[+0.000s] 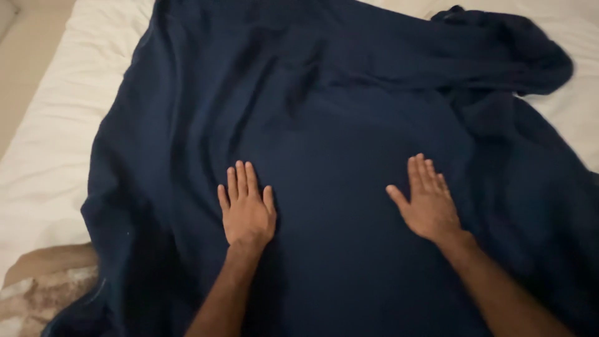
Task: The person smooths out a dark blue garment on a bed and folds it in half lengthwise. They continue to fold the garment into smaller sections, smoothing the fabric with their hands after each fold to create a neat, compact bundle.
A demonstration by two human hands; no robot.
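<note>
At the far left we see the bed's white sheet, with a beige, patterned cloth at the lower corner. Our left hand lies flat, palm down with fingers extended, on the dark blue blanket covering most of the bed. Our right hand rests flat and open on it too, well apart. The blanket bunches at the upper right.
</note>
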